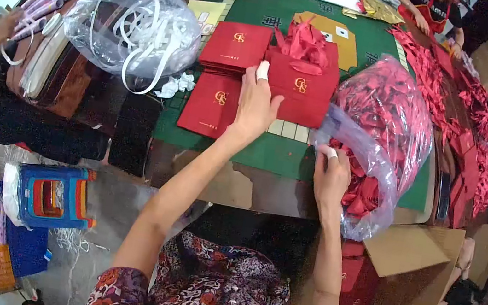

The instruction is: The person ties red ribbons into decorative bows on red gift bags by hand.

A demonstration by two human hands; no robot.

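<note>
My left hand (257, 103) lies over the inner edges of the red paper bags, fingers stretched out and thumb apart, a white wrap on one finger. Left of it is a stack of flat red bags (234, 45) with gold print, with another red bag (208, 105) nearer me. On its right lies a red bag (297, 97) with a bunch of red ribbon (304, 47) on top. My right hand (332, 176), also with a wrapped finger, is curled at the mouth of a clear plastic bag (376, 164) full of red ribbons (384, 111). What its fingertips hold is hidden.
A clear bag of white ribbon (142, 31) sits at the left on the green table mat (229, 147). An open carton (403, 293) with red bags stands low right. Stacked plastic stools (55, 196) are low left. Other people work at both sides and the far right.
</note>
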